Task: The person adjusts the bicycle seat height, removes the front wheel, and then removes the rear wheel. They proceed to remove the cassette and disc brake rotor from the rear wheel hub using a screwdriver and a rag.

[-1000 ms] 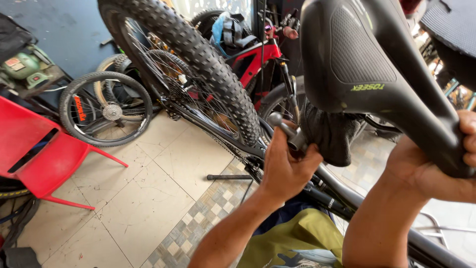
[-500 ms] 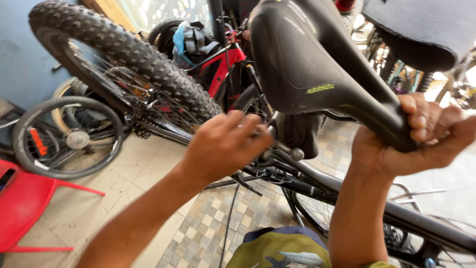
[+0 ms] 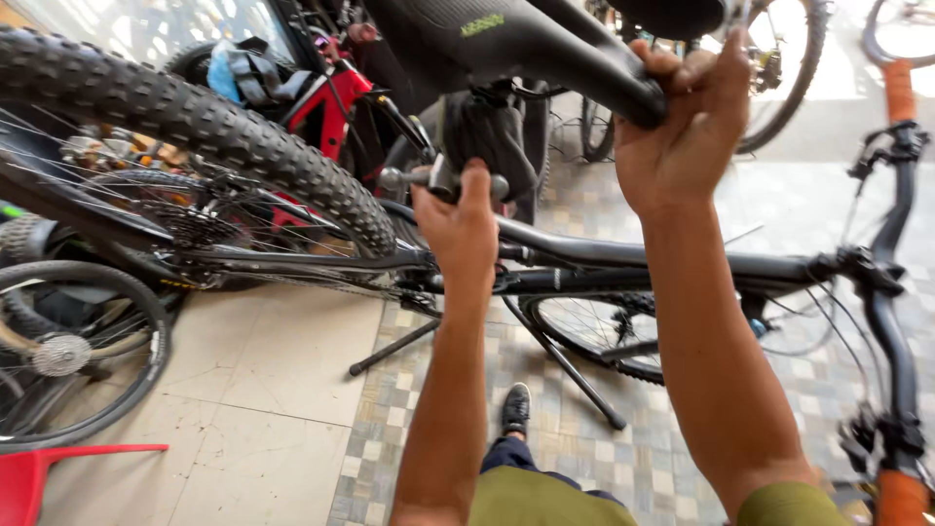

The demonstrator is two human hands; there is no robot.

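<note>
L fingers [image 3: 466, 195] wrapped shut on grey lever [image 3: 443, 179] just under the saddle. R hand [image 3: 687, 117] clamped on black saddle [image 3: 506, 44] nose, top centre. Judgement: keep R steady so the saddle doesn't twist, work lever w/ L in small moves. Black frame tube [image 3: 623, 255] below, knobby rear tyre [image 3: 195, 127] left, red bike [image 3: 326, 97] far left.

The saddle [image 3: 506, 44] runs off the top edge, so its upper side is out of shot, and its nose is buried under the right hand [image 3: 687, 122] at about 1 o'clock. Left hand [image 3: 463, 219] covers the middle of the metal part [image 3: 443, 180] under the seat, so can't tell what it's actually pinching. Rear tyre [image 3: 195, 136] at 10 o'clock, loose wheel [image 3: 73, 356] and red chair [image 3: 49, 477] at 8 o'clock are all chopped by the edges.
</note>
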